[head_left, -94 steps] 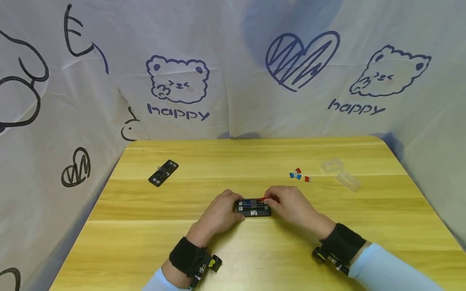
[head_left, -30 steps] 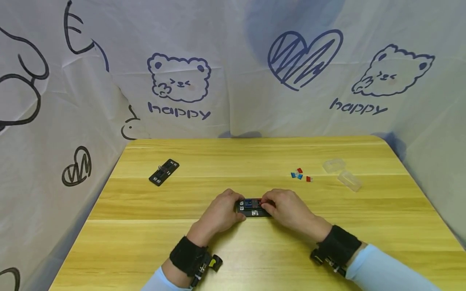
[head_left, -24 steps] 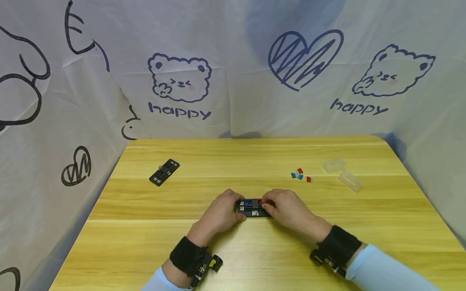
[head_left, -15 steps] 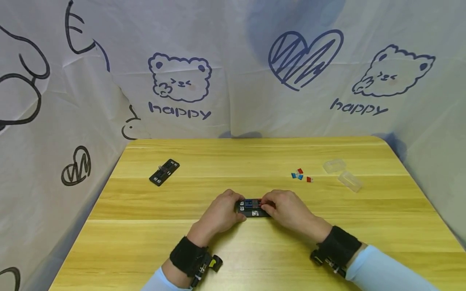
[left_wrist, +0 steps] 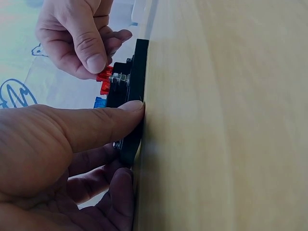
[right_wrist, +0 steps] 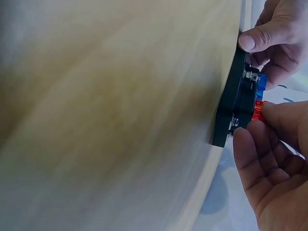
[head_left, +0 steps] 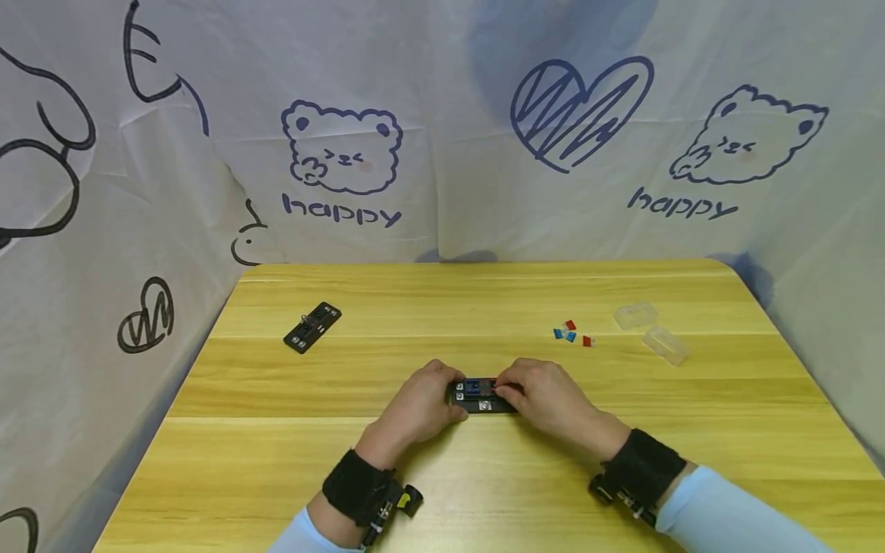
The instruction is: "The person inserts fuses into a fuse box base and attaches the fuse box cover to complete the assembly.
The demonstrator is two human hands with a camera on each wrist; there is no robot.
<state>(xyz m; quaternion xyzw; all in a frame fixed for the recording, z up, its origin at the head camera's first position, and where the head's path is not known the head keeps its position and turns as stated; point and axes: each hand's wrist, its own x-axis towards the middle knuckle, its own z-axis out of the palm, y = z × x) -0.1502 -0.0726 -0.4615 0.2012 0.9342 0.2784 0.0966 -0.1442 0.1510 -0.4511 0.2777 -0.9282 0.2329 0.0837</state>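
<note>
A black fuse block (head_left: 472, 406) lies on the table between the two hands, metal studs showing on it. My left hand (head_left: 420, 403) grips its left end, thumb along the near side and fingers on the far side. At the right end, my right hand (head_left: 549, 393) pinches a red blade fuse (left_wrist: 103, 75) between thumb and forefinger, right at the top of the block. Beside it in the left wrist view another red blade fuse (left_wrist: 105, 88) stands in the block. Blue blade fuses (right_wrist: 262, 83) sit toward the left end, partly hidden by the left hand in the left wrist view.
A second black fuse block (head_left: 312, 328) lies at the back left of the wooden table (head_left: 387, 307). Loose blue fuses (head_left: 570, 336) and red fuses (head_left: 588, 341) lie at the back right, near two clear plastic covers (head_left: 665, 345). A white cloth (head_left: 456, 153) hangs behind.
Since the earliest frame, my right hand has shifted slightly left and in over the block's right end, hiding more of it and the red fuse. The left hand keeps its hold.
</note>
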